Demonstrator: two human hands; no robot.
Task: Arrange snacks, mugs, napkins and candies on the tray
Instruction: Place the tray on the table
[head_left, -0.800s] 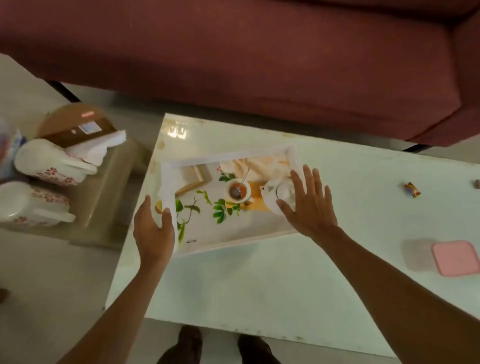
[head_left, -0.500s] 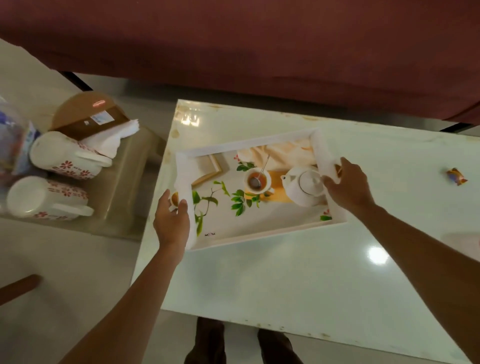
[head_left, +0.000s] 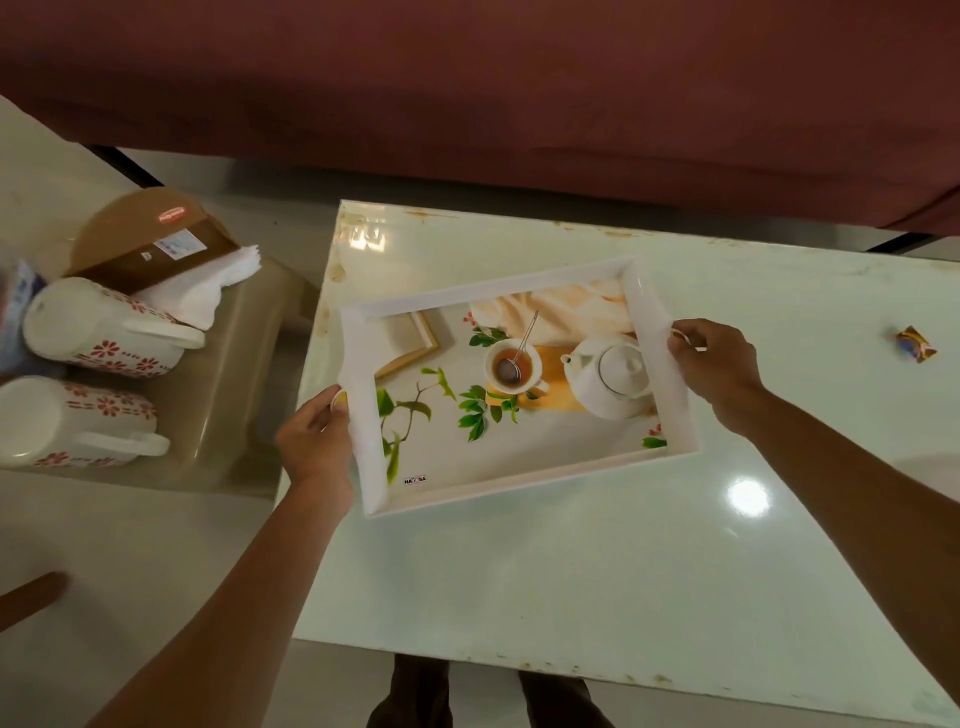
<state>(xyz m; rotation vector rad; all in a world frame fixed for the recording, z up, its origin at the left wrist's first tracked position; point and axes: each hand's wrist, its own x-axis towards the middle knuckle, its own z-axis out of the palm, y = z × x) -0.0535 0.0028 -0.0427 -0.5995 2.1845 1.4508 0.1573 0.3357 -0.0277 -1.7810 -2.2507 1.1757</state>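
A white tray (head_left: 498, 283) with a printed picture of a teapot, cup and leaves lies on the white table (head_left: 597, 561); nothing real lies in it. My left hand (head_left: 314, 444) grips its left handle and my right hand (head_left: 714, 364) grips its right handle. Two white mugs with red flowers, one (head_left: 98, 330) behind the other (head_left: 72, 423), lie on their sides on a low beige stool at the left. White napkins (head_left: 208, 286) stick out of a brown holder (head_left: 140, 247) behind them. A wrapped candy (head_left: 915, 344) lies on the table at the far right.
A dark red sofa (head_left: 519, 93) runs along the far side of the table. The beige stool (head_left: 228, 395) stands close against the table's left end. My feet (head_left: 488, 696) show below the table's near edge. A colourful packet (head_left: 13, 312) is partly cut off at the left edge.
Both hands went from open above the tray to gripping its two handles. The view has shifted left, so the pink item at the right is out of sight.
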